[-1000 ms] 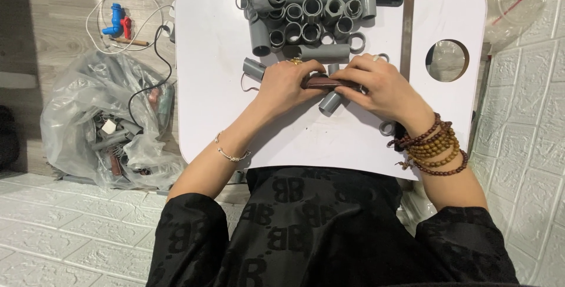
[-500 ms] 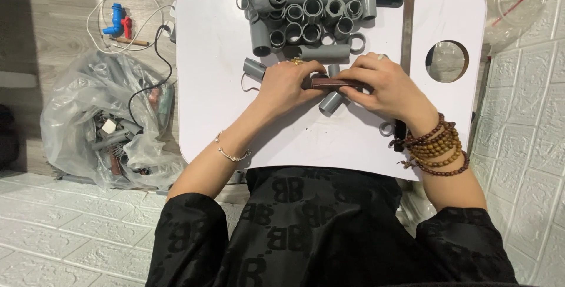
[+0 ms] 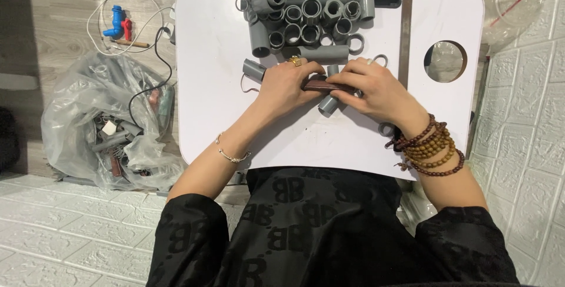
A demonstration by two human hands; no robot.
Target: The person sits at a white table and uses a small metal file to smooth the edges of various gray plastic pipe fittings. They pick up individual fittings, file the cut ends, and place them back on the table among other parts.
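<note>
Together, both hands work a dark flat tool against a short grey pipe piece at the middle of the white worktop.

Left hand (image 3: 288, 87) closes its grip on one end of the dark brown tool (image 3: 322, 85); right hand (image 3: 371, 90) closes its grip on the other end, fingers curled over it. Under the tool, the short grey pipe piece (image 3: 328, 105) pokes out toward the body, resting on the white worktop (image 3: 218, 57). To do this well, I judge the pipe should stay pinned flat so it cannot roll, and pressure from both hands should stay even. Just beyond the hands lies a cluster of grey pipe fittings (image 3: 309, 19); a steel ruler (image 3: 405, 34) lies beside them. A plastic bag of parts (image 3: 106, 128) sits on the floor.
</note>
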